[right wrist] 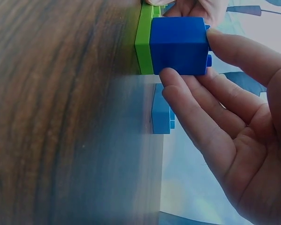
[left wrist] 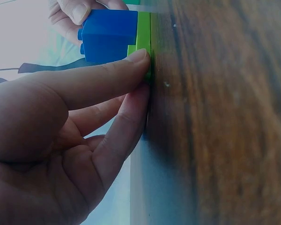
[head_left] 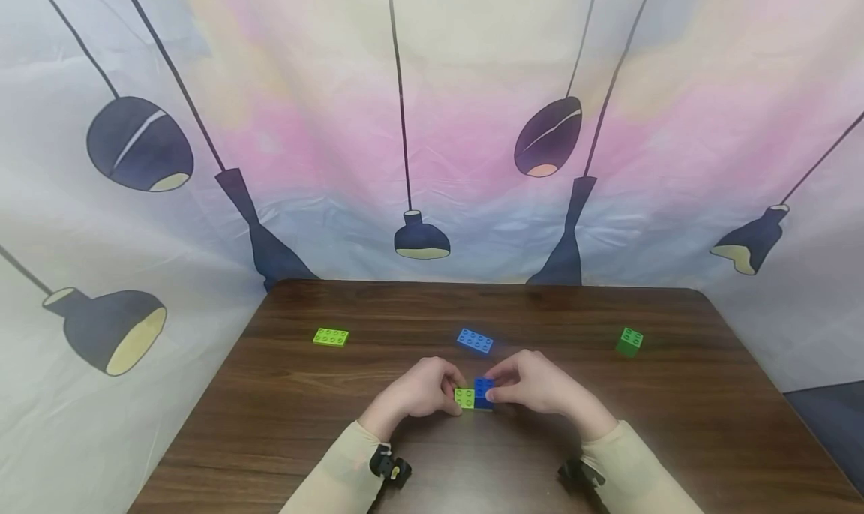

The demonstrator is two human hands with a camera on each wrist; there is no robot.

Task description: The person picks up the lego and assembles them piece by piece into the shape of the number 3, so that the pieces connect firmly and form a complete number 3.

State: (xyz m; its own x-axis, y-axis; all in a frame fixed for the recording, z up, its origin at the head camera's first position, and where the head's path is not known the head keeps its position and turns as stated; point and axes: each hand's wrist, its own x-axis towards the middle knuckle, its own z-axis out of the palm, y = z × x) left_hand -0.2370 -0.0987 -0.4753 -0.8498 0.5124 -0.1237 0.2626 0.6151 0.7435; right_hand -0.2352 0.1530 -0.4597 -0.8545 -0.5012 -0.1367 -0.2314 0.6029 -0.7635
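A lime green building plate [head_left: 464, 398] lies flat on the table near me, and a dark blue building brick [head_left: 482, 398] sits on its right end. My left hand [head_left: 421, 389] pinches the plate's left end between thumb and fingers; the left wrist view shows the fingertips low against the tabletop. With thumb and fingertips, my right hand [head_left: 538, 383] holds the blue brick. In the right wrist view the blue brick [right wrist: 178, 46] stands upright on the plate, studs away from the table. Part of the plate is hidden by my left fingers.
Farther back on the brown wooden table [head_left: 398, 311] lie a second lime green plate [head_left: 331, 338] at left and a lighter blue plate [head_left: 475, 341] in the middle. A green brick [head_left: 630, 341] stands at right. A lamp-patterned cloth [head_left: 324, 124] hangs behind.
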